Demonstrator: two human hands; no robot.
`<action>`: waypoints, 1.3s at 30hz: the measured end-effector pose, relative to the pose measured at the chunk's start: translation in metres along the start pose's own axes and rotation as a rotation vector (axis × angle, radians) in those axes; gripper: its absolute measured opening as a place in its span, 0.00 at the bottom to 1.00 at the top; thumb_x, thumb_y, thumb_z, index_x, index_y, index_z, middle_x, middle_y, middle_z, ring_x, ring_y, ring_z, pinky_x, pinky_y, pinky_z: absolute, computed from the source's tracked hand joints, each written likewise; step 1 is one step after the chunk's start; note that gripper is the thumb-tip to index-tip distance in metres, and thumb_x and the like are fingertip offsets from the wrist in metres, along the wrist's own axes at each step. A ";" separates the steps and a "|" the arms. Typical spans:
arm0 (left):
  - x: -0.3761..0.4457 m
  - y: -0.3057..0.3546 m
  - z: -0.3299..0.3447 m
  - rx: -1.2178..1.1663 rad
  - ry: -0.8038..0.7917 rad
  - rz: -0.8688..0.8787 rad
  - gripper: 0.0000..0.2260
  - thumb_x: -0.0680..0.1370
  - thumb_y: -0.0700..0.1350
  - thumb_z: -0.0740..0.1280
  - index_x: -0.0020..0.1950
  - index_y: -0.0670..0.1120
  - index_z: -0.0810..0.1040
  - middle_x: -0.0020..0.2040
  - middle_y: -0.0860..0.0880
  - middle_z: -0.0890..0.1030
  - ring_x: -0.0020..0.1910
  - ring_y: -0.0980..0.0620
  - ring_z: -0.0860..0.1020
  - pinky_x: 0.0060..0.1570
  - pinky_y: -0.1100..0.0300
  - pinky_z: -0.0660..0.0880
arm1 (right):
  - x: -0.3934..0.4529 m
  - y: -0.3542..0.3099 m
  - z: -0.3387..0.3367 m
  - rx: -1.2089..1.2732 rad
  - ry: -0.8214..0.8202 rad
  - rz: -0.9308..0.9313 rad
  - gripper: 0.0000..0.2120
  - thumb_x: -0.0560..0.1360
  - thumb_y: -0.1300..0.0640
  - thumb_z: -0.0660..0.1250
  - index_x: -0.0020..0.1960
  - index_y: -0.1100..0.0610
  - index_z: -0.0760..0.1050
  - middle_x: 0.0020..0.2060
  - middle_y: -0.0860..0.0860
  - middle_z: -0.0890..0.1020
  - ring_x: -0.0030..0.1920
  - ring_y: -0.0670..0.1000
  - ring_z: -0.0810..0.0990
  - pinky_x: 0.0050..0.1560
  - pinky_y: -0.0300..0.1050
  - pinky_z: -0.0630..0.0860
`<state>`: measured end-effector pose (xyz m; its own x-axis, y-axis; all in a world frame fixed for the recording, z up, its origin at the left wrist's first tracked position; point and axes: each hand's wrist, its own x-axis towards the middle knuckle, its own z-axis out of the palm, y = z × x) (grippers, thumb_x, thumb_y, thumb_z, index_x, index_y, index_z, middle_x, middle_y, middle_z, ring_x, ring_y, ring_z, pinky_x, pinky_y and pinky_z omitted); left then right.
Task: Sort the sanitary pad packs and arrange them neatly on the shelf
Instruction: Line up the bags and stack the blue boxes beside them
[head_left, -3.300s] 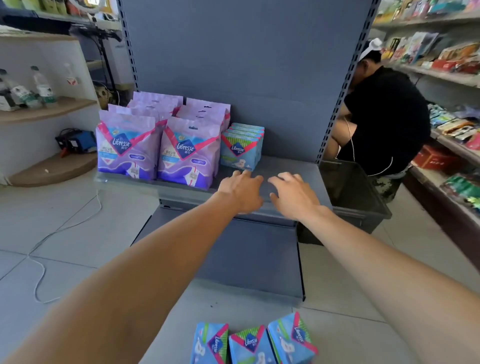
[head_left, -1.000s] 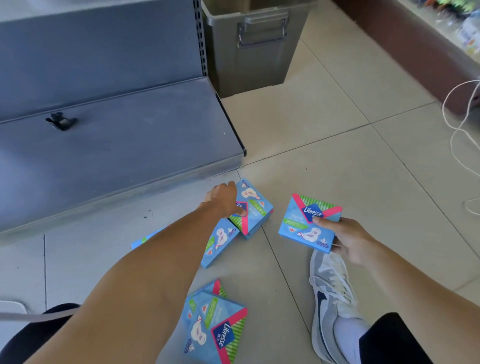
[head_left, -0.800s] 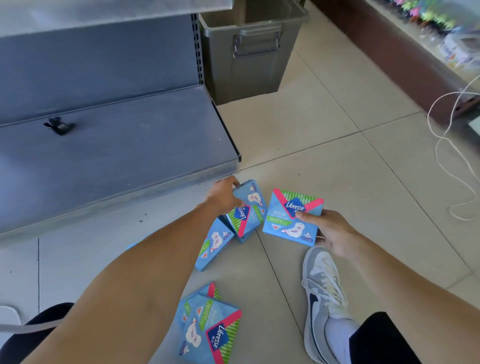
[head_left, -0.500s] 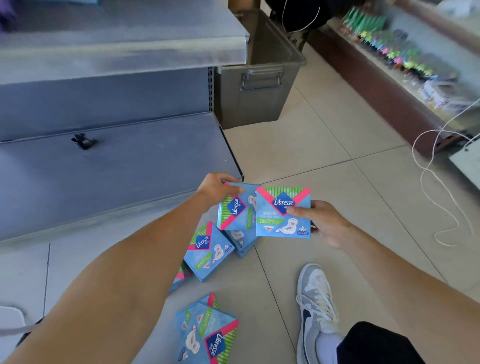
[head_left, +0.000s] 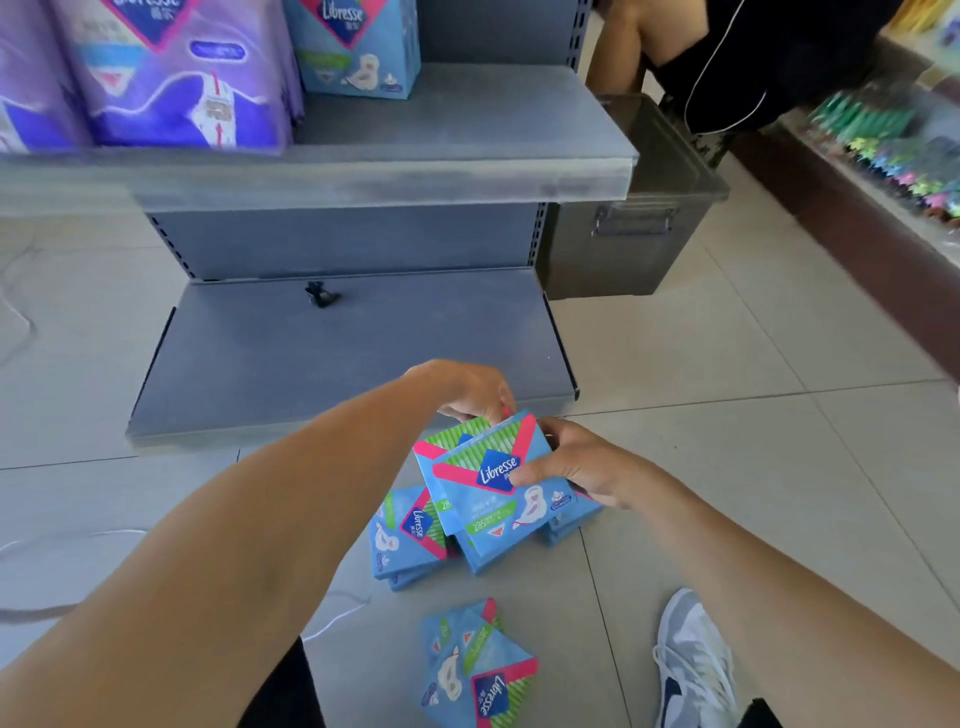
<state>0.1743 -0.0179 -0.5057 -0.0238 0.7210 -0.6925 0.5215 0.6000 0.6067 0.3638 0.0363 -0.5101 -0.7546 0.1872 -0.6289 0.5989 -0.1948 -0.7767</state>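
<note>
You are partway through. On the upper shelf (head_left: 467, 130) at the top of the frame, purple packs (head_left: 171, 73) and a blue pack (head_left: 358, 47) already stand in rows. Several blue packs still lie on the floor (head_left: 727, 415): one pile (head_left: 410, 535) at centre and another (head_left: 478, 670) at the bottom. Your left hand (head_left: 467, 392) and right hand (head_left: 576, 467) each grasp a blue pack, pressed together as a pair (head_left: 488, 483) at centre frame. The packs look flat, squarish, blue with pink and green stripes.
</note>
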 end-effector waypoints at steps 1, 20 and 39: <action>-0.002 -0.005 -0.001 -0.025 -0.015 -0.011 0.07 0.77 0.35 0.69 0.55 0.42 0.80 0.46 0.50 0.83 0.50 0.50 0.81 0.54 0.57 0.79 | 0.003 0.002 0.004 0.005 0.040 -0.004 0.38 0.57 0.60 0.82 0.62 0.63 0.69 0.54 0.60 0.83 0.51 0.61 0.84 0.55 0.61 0.80; -0.071 -0.062 0.033 -0.826 0.369 0.106 0.35 0.73 0.61 0.67 0.74 0.45 0.64 0.70 0.45 0.72 0.65 0.45 0.74 0.67 0.51 0.70 | -0.003 -0.028 -0.001 0.388 0.280 -0.175 0.14 0.68 0.60 0.74 0.52 0.60 0.77 0.44 0.57 0.86 0.40 0.55 0.86 0.36 0.46 0.82; -0.217 0.047 -0.049 -0.515 0.588 0.549 0.15 0.80 0.38 0.65 0.64 0.51 0.68 0.58 0.51 0.80 0.54 0.54 0.82 0.53 0.55 0.81 | -0.088 -0.189 0.032 -0.381 0.538 -0.659 0.17 0.73 0.40 0.69 0.56 0.49 0.76 0.52 0.48 0.83 0.50 0.47 0.84 0.51 0.46 0.81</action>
<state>0.1624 -0.1292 -0.3079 -0.3853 0.9220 -0.0382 0.1515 0.1041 0.9830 0.3088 0.0257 -0.3070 -0.8052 0.5868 0.0853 0.2133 0.4209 -0.8817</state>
